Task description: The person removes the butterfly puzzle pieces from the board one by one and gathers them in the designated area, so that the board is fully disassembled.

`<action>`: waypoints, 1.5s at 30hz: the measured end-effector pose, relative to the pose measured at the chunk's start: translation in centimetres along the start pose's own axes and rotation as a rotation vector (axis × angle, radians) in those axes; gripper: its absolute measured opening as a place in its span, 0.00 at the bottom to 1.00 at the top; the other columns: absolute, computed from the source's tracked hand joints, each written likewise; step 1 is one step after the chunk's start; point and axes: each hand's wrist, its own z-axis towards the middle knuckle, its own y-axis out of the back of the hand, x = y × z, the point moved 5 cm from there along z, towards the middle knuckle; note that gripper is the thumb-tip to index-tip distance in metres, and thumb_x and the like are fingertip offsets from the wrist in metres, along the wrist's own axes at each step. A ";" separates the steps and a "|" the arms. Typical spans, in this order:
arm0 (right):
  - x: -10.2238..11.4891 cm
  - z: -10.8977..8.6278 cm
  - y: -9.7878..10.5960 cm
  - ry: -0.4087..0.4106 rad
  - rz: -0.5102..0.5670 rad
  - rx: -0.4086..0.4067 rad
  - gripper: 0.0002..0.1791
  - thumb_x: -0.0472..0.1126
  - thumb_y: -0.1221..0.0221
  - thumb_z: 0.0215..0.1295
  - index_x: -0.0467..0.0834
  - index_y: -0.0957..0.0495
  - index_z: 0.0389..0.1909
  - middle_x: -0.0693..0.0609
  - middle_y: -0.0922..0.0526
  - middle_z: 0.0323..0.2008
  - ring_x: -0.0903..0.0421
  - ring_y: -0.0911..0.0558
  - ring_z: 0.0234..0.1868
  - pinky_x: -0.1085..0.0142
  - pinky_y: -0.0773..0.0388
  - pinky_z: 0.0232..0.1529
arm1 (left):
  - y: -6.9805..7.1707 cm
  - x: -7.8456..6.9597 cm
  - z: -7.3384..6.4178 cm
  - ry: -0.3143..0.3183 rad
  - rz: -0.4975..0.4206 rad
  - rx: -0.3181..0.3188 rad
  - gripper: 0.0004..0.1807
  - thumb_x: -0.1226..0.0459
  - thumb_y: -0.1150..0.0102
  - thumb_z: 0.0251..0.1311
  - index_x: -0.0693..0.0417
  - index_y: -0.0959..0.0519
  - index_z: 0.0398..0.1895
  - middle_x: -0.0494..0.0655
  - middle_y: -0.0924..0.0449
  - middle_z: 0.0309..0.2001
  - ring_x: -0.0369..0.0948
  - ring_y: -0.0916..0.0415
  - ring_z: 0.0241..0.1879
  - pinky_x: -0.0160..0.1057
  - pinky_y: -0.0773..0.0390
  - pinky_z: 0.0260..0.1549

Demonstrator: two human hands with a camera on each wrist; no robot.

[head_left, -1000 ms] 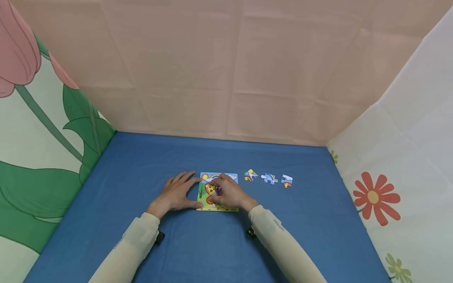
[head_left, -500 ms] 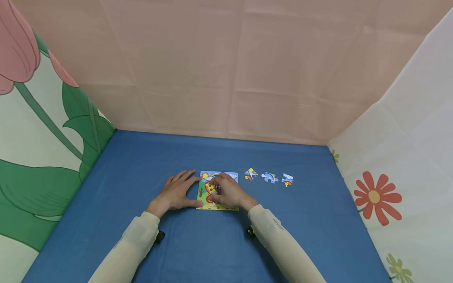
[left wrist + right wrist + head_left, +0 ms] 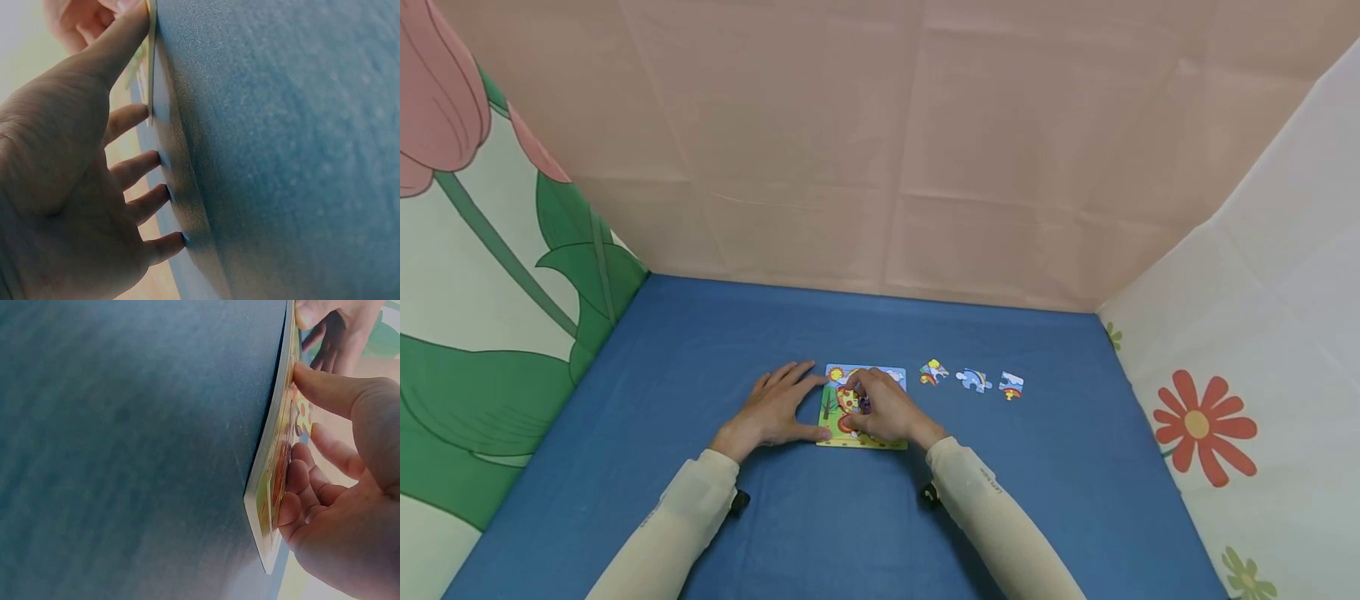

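Note:
A small picture puzzle board lies on the blue cloth, with a sun, a tree and a spotted yellow figure on it. Fingers spread, my left hand rests at its left side; thumb and index fingertip touch the board's edge. My right hand is over the board's right half, hiding much of it. In the right wrist view, a yellow puzzle piece with red spots stands tilted up from the board, pinched between that hand's thumb and index finger. The other right fingers curl against the board's surface.
Right of the board lie three loose puzzle pieces in a row: a multicoloured one, a blue one and a rainbow one. A beige cloth wall rises behind the blue table, with flowered sheets at both sides.
Both hands and the board hold nearly the same place. The whole head view shifts slightly; the loose pieces have not moved on the cloth.

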 end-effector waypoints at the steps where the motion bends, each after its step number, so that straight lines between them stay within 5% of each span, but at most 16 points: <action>1: 0.0 0.0 0.0 -0.002 0.006 -0.003 0.25 0.48 0.26 0.76 0.45 0.19 0.66 0.46 0.16 0.54 0.53 0.18 0.51 0.54 0.16 0.55 | 0.0 0.0 0.0 -0.001 0.000 0.001 0.54 0.34 0.20 0.61 0.44 0.29 0.87 0.60 0.44 0.92 0.69 0.48 0.90 0.79 0.45 0.84; 15: 0.3 0.2 0.4 -0.008 0.037 -0.045 0.15 0.38 0.30 0.79 0.42 0.21 0.59 0.45 0.16 0.48 0.55 0.19 0.43 0.57 0.18 0.49 | 0.0 0.1 0.2 -0.003 0.017 0.002 0.54 0.33 0.20 0.61 0.43 0.29 0.86 0.60 0.44 0.91 0.69 0.48 0.90 0.81 0.45 0.83; 45: 0.2 0.0 0.3 0.033 0.143 -0.086 0.05 0.36 0.37 0.84 0.44 0.19 0.54 0.53 0.12 0.38 0.63 0.19 0.34 0.66 0.18 0.42 | 0.0 0.1 0.2 -0.006 0.011 0.005 0.54 0.34 0.20 0.61 0.43 0.29 0.86 0.60 0.44 0.92 0.69 0.48 0.90 0.82 0.46 0.83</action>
